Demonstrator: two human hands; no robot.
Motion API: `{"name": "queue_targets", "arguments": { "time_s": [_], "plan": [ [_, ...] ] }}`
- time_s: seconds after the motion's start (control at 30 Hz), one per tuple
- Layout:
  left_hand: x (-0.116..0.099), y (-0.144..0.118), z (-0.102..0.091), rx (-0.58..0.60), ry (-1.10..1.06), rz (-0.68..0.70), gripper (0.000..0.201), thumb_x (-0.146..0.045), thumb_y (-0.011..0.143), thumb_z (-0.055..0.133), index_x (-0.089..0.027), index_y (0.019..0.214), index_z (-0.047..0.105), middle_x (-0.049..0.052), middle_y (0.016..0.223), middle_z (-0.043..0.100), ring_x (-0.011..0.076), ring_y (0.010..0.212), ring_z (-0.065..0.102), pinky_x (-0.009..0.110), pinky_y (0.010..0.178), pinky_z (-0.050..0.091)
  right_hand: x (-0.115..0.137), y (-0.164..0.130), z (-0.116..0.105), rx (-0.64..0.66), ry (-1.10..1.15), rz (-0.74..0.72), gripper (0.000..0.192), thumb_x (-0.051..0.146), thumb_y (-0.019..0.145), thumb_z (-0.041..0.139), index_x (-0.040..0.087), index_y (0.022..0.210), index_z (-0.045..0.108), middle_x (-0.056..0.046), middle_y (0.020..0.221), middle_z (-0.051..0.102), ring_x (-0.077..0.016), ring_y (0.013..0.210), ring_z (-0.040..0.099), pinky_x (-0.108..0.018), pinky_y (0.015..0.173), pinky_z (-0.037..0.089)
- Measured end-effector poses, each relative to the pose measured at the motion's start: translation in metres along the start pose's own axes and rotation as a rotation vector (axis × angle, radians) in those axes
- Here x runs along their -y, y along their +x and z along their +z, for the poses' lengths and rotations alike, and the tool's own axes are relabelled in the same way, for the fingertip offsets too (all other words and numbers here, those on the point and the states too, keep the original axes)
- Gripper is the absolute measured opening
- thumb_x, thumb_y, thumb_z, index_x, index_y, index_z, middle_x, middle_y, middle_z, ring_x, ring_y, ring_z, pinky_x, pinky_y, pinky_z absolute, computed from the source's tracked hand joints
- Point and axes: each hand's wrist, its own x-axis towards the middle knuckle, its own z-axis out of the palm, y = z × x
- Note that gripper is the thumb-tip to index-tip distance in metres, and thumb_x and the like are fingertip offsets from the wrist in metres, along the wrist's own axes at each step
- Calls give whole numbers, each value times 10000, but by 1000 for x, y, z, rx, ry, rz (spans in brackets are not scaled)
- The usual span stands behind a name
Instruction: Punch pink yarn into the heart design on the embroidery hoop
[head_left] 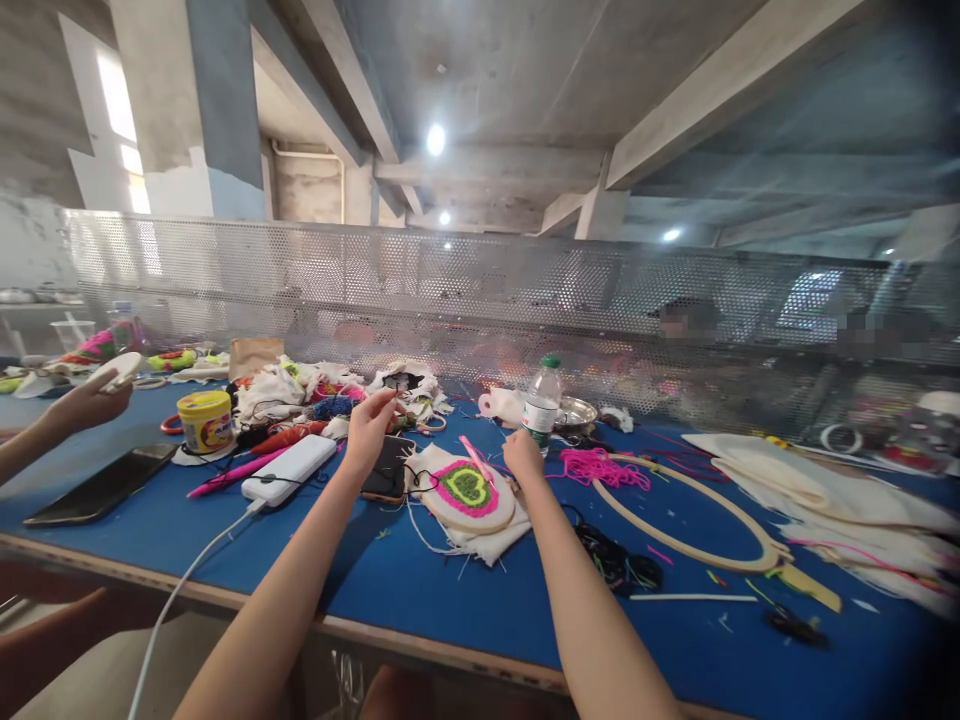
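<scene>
Just below the centre of the frame, the embroidered heart piece [466,490] lies on the blue bench [420,590], a pink tool [475,459] across its upper edge. To its upper left, the left hand [367,432] has its fingers pinched together; to its upper right, the right hand [524,457] is curled closed before the bottle [547,384]. Whether either grips anything, I cannot tell.

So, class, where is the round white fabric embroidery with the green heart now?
In the head view, the embroidery lies below centre on the blue table, between the bare left hand and right hand.
</scene>
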Motion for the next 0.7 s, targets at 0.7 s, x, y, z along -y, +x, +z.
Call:
{"name": "queue_targets", "arguments": {
  "time_s": [0.7],
  "plan": [
    [5, -13, 11, 204, 712, 491, 108, -245, 765, 537, -166, 736, 606, -1, 653, 528, 96, 604, 476, 195, 561, 364, 75, -56, 8, 542, 1052, -341, 217, 365, 652, 615, 210, 759, 505, 6, 777, 637, -143, 788, 591, -310, 790, 442]
  ]
}}
